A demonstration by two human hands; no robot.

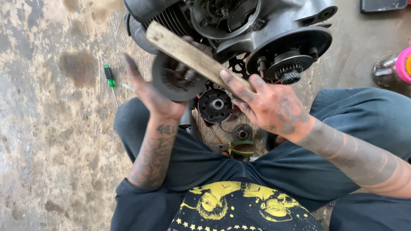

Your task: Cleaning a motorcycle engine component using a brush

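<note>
A person's right hand (274,105) grips one end of a flat wooden stick (192,55), fingers wrapped round it w/ the index finger laid along the top edge; the stick runs up and to the left at a slant, its far end reaching over the cooling fins of a grey engine block (274,25). The left hand (150,92) is curled round a dark round metal part (177,79), thumb up along the near side, fingers hidden behind it; the part is motion-blurred, so whether the stick actually touches its face or passes just above it can't be told, tho the two overlap in view. Directly below the round part, betw. the two wrists, sits a black hub-like disc (215,105) w/ a bright centre hole, and just right of and below that a smaller grey ring-shaped piece (242,133) on the floor. Pliers w/ green-and-yellow handles (239,148) lie near the person's lap, partly tucked betw. the knees. On the engine's right side a small toothed gear (290,75) sticks out under a curved black cover. Left of the hands, well apart, a green-handled screwdriver (109,79) lies on the stained concrete floor (51,128). At the far right edge a clear bottle w/ a pink cap (394,68) rests on its side. The person sits cross-legged in dark blue trousers (364,119), both forearms tattooed.
</note>
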